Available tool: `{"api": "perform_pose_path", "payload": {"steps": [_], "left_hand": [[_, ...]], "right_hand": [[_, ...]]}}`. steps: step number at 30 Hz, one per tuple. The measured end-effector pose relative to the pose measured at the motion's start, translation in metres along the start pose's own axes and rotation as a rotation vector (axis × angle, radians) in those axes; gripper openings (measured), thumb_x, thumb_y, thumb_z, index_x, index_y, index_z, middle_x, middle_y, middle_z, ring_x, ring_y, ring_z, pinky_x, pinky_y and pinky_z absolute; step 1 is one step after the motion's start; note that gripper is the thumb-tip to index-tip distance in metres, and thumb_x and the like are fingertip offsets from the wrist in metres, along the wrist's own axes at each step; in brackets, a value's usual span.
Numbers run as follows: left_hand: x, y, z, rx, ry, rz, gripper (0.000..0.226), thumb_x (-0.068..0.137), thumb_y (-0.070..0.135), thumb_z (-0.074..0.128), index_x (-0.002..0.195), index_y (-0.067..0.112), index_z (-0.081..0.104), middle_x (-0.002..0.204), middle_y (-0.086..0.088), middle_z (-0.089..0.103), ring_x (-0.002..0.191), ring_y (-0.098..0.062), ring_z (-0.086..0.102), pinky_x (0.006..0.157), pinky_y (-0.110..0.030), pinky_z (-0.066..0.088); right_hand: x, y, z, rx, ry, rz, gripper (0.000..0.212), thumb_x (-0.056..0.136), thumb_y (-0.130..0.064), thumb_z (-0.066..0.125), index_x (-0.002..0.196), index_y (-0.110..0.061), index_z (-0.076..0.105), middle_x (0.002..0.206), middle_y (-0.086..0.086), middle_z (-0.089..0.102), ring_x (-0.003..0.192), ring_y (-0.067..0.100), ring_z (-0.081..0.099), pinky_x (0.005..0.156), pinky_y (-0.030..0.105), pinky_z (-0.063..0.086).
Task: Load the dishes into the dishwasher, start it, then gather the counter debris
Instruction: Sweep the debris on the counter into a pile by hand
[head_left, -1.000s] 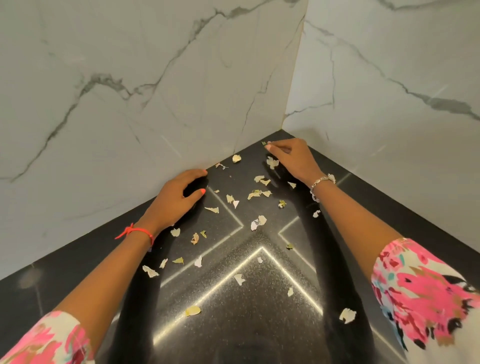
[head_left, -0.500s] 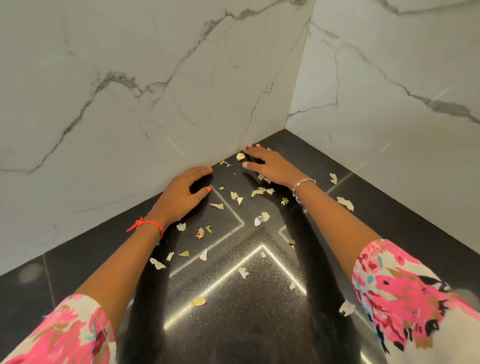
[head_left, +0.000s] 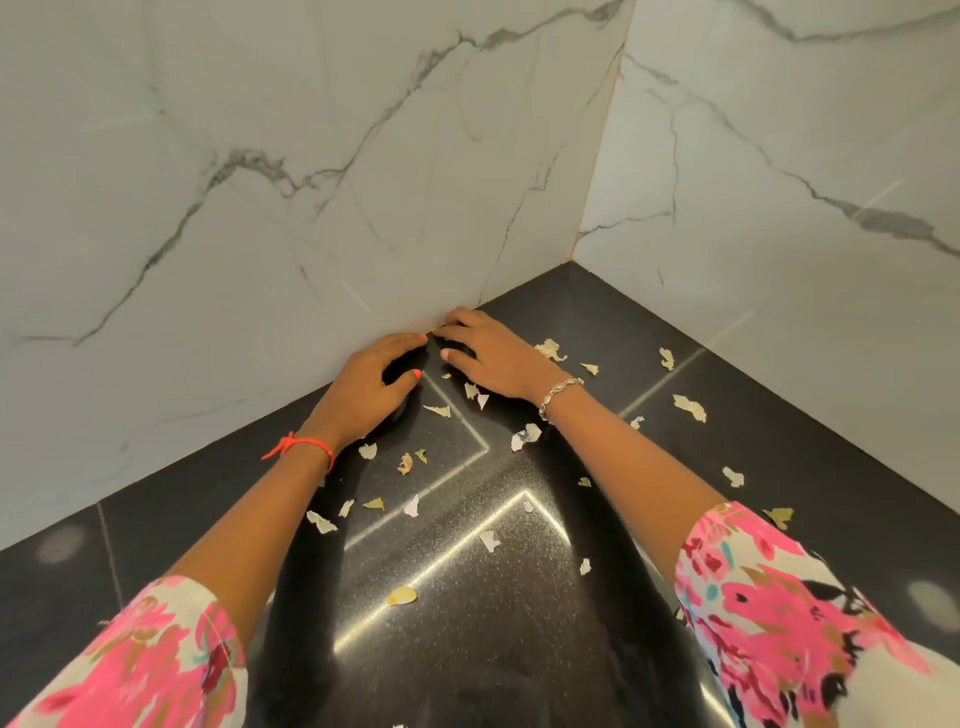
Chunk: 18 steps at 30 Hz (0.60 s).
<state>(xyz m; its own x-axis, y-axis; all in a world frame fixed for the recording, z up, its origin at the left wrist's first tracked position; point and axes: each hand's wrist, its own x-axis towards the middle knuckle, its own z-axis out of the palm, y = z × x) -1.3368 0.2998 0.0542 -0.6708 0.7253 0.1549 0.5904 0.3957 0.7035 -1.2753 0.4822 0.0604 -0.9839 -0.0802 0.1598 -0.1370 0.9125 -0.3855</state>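
We have both hands down among the debris (head_left: 689, 407) on the black worktop (head_left: 831, 467).
Head view: our left hand (head_left: 371, 387) cups against the marble wall (head_left: 311, 208), grip loose and empty. Our right hand (head_left: 493, 358), at its 3 o'clock, lies spread, gripping nothing. The debris is strewn from 3 to 7 o'clock of the hands.

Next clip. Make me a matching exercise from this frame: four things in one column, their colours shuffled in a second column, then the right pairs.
Things:
1. wrist cord
2. bracelet
3. counter
4. scraps

Colours:
A. black
B. pale cream
C. orange-red
D. silver

Pairs: 1-C, 2-D, 3-A, 4-B.
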Motion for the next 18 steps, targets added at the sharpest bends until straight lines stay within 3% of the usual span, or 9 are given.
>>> {"api": "perform_pose_path", "payload": {"steps": [2,4,5,8,9,11,12,14,18], "left_hand": [[-0.001,0.0,0.0,-0.002,-0.001,-0.001,0.042,0.092,0.013,0.052,0.134,0.018,0.048,0.139,0.004,0.047,0.128,-0.008,0.039,0.106,-0.02,0.024],[-0.001,0.0,0.0,-0.002,-0.006,0.0,0.042,0.093,0.013,0.051,0.134,0.018,0.048,0.139,0.005,0.046,0.129,-0.009,0.039,0.107,-0.021,0.023],[-0.001,0.0,0.0,0.004,-0.006,0.003,0.042,0.093,0.013,0.051,0.134,0.018,0.048,0.139,0.005,0.046,0.129,-0.01,0.039,0.107,-0.021,0.023],[-0.001,0.0,0.0,0.013,-0.004,0.009,0.042,0.092,0.012,0.052,0.133,0.018,0.049,0.139,0.004,0.047,0.129,-0.011,0.04,0.107,-0.021,0.023],[-0.001,0.0,0.0,0.011,-0.004,0.008,0.042,0.092,0.012,0.052,0.133,0.017,0.049,0.139,0.003,0.047,0.129,-0.011,0.04,0.107,-0.021,0.023],[-0.001,0.0,-0.001,0.009,-0.003,0.008,0.041,0.092,0.012,0.052,0.133,0.017,0.049,0.139,0.003,0.047,0.129,-0.011,0.04,0.107,-0.02,0.022],[-0.002,0.0,-0.001,0.009,-0.003,0.01,0.041,0.093,0.012,0.051,0.133,0.017,0.049,0.139,0.003,0.047,0.129,-0.011,0.04,0.107,-0.02,0.022],[-0.002,0.0,0.0,0.011,-0.003,0.016,0.04,0.093,0.013,0.05,0.133,0.017,0.049,0.139,0.003,0.048,0.129,-0.012,0.04,0.108,-0.022,0.023],[-0.003,0.002,-0.001,0.022,-0.011,0.021,0.039,0.095,0.015,0.048,0.133,0.017,0.049,0.14,0.002,0.047,0.13,-0.014,0.04,0.108,-0.023,0.023]], "right_hand": [[-0.008,0.0,-0.006,0.135,0.089,0.053,0.026,0.091,-0.018,0.054,0.101,0.001,0.069,0.101,0.013,0.059,0.091,0.023,0.055,0.085,0.034,0.043],[-0.021,0.0,-0.014,0.304,0.211,0.13,0.023,0.085,-0.012,0.059,0.073,0.002,0.071,0.079,0.014,0.063,0.075,0.024,0.057,0.075,0.036,0.046],[-0.026,0.001,-0.018,0.389,0.284,0.159,0.022,0.084,-0.011,0.06,0.068,0.0,0.071,0.075,0.014,0.064,0.073,0.024,0.058,0.073,0.034,0.047],[-0.034,0.008,-0.026,0.408,0.347,0.253,0.02,0.089,-0.018,0.057,0.093,-0.008,0.074,0.101,0.007,0.067,0.098,0.018,0.058,0.09,0.032,0.045],[-0.035,0.013,-0.027,0.31,0.254,0.292,0.027,0.092,-0.024,0.053,0.11,-0.012,0.068,0.121,0.005,0.061,0.117,0.017,0.051,0.102,0.034,0.037],[-0.041,0.02,-0.024,0.097,-0.026,0.327,0.046,0.098,-0.036,0.039,0.14,-0.017,0.041,0.152,0.001,0.029,0.142,0.015,0.019,0.115,0.032,0.013],[-0.046,0.021,-0.021,0.045,-0.115,0.311,0.051,0.1,-0.038,0.033,0.146,-0.017,0.028,0.156,0.0,0.016,0.145,0.013,0.008,0.116,0.03,0.005],[-0.059,0.015,-0.018,0.088,-0.162,0.258,0.051,0.101,-0.036,0.028,0.148,-0.017,0.019,0.157,-0.002,0.01,0.144,0.008,0.004,0.116,0.026,-0.001],[-0.095,-0.006,-0.025,0.39,-0.269,0.183,0.043,0.101,-0.031,0.032,0.143,-0.023,0.033,0.152,-0.011,0.024,0.139,-0.002,0.015,0.113,0.014,0.009]]}}
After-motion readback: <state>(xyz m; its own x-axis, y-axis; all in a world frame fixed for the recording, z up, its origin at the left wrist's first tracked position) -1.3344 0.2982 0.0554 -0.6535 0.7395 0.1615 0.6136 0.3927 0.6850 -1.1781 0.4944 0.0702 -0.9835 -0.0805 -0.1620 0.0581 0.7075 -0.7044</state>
